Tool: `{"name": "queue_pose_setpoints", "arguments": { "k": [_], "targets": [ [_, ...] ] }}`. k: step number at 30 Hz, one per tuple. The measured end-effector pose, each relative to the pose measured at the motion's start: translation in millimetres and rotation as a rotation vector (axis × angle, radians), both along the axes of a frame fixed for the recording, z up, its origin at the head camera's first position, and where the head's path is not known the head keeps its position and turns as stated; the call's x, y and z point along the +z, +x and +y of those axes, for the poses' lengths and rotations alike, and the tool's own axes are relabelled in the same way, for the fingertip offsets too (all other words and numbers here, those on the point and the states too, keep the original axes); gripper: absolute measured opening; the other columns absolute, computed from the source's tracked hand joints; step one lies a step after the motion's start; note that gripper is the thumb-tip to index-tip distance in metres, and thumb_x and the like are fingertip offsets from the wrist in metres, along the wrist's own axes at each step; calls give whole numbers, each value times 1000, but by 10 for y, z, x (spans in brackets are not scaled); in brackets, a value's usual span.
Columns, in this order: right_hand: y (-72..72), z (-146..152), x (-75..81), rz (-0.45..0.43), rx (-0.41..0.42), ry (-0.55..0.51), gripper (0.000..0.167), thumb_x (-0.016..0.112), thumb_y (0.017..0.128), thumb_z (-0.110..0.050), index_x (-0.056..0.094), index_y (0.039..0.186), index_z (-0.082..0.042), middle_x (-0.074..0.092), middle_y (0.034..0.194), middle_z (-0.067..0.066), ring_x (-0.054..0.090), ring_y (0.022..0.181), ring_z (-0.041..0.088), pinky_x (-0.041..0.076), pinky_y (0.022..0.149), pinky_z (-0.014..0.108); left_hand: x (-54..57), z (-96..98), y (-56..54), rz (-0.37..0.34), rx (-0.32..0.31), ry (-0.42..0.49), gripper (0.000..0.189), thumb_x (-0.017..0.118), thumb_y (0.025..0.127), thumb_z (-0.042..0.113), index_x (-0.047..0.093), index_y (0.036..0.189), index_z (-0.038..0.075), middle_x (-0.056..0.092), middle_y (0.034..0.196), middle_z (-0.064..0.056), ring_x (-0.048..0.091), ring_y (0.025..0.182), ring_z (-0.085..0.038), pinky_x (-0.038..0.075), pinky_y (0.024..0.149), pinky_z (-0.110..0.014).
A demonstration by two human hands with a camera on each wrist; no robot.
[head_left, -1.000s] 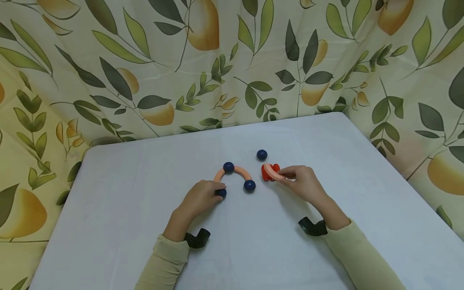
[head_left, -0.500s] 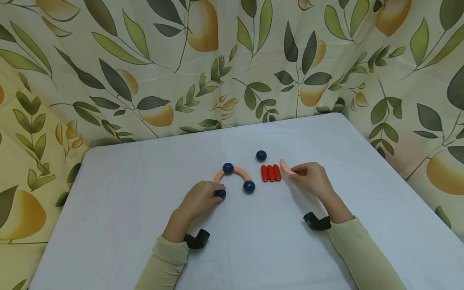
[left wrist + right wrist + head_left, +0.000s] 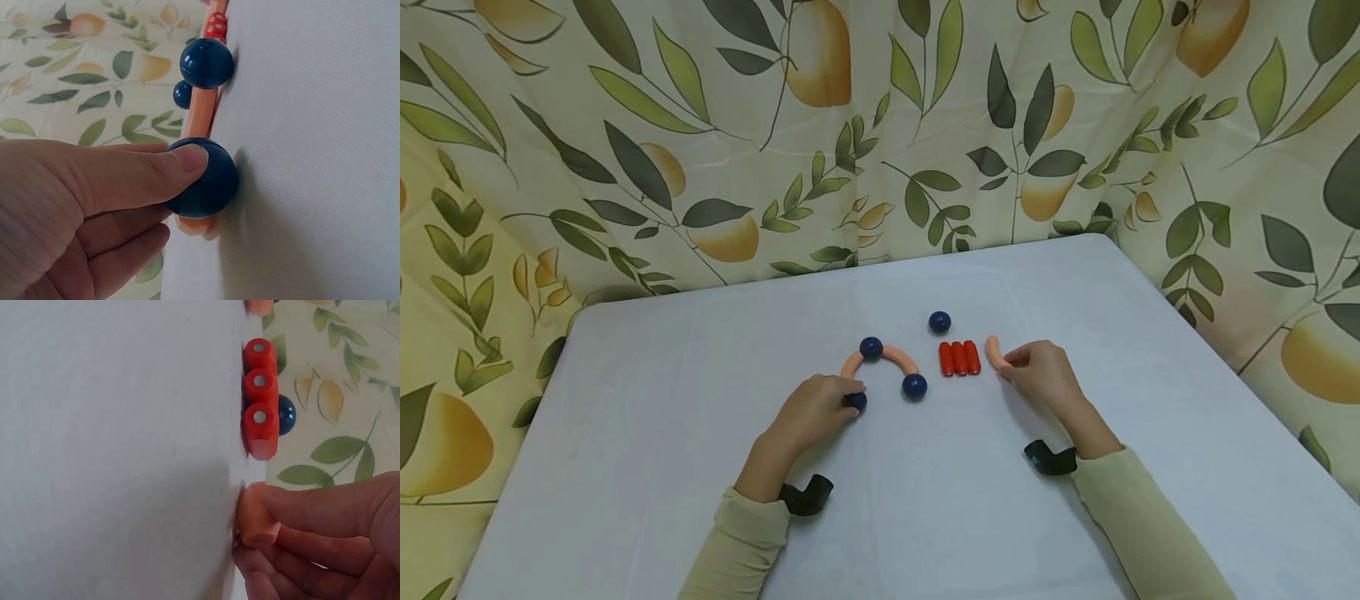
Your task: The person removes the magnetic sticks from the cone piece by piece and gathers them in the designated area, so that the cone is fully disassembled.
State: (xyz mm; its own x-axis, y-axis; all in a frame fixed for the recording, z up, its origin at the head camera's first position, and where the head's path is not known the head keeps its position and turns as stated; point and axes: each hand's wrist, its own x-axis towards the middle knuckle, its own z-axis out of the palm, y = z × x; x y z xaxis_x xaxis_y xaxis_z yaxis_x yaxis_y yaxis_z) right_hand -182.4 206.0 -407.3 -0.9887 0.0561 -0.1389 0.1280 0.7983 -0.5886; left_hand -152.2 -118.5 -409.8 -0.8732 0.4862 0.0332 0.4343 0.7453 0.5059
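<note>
With fingertips closed, our left hand [image 3: 808, 410] pinched the near-left ball [image 3: 215, 187], our right hand [image 3: 1043, 375] an arc [image 3: 994, 352] right of red bars [image 3: 959, 358].

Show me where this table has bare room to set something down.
The white table is bare left of the left hand, right of the right hand, and between the left sleeve and right sleeve. The middle is crowded: an arc of blue balls and peach pieces, three red rods, a loose blue ball and the right hand's peach piece.
</note>
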Motion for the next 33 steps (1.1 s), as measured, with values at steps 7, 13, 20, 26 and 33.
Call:
{"name": "queue_pose_setpoints", "arguments": {
  "k": [7,13,20,26,33],
  "targets": [
    [-4,-74,-17,-16,13,1,29,66,84,-19,68,99,6,65,92,16,54,88,29,48,72,38,23,-6,7,-10,5,-4,32,72,79,8,67,111,6,65,105,-10,61,92,-19,49,76,-34],
    [4,-106,-30,27,60,-7,28,66,84,-17,67,99,8,66,92,17,55,89,30,47,76,40,31,-31,7,-30,-20,-9,36,72,77,2,66,112,6,65,106,-10,59,85,-17,48,74,-32],
    [-7,-129,-30,19,76,1,30,66,84,-17,66,101,8,65,94,18,57,87,29,48,73,39,45,-70,11,-36,-53,-11,42,71,74,-8,65,113,6,65,108,-10,60,94,-22,48,79,-35],
    [16,-140,39,39,57,-31,34,64,86,-20,63,107,7,64,96,18,57,85,28,49,69,36,47,-67,-3,-5,-98,-38,37,70,76,-5,66,111,5,65,107,-7,61,97,-23,48,81,-34],
    [127,-404,218,139,150,-129,25,67,84,-13,67,101,4,65,97,15,61,84,26,51,72,36,56,1,7,-34,-112,-56,34,72,75,-1,68,108,5,67,104,-5,61,96,-21,48,82,-34]
  ]
}}
